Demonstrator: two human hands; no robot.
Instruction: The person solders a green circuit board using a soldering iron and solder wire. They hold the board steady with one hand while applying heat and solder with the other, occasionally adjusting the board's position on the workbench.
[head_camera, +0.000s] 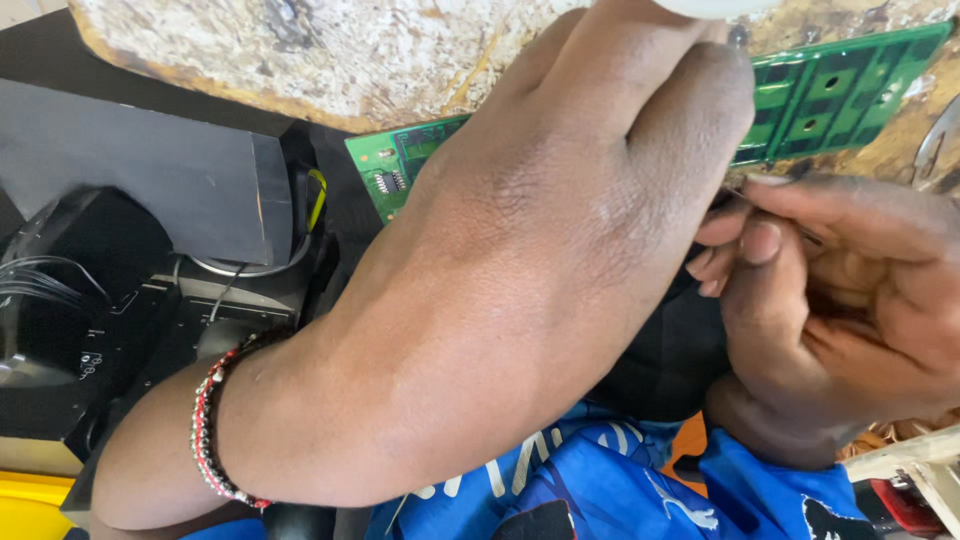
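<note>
I see the green circuit board (800, 100) flat on the worn bench (300, 50), mostly under the left hand (560, 250) (grip hidden, cannot tell). Right hand (840, 300) pinches a thin wire (745, 196) just beside the board's edge.

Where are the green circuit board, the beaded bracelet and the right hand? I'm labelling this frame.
green circuit board (840, 90): head view, on its right end past the knuckles.
beaded bracelet (208, 425): head view, on the beads across the wrist.
right hand (850, 300): head view, on the palm.

No packages, labels, signs or screens in view.
</note>
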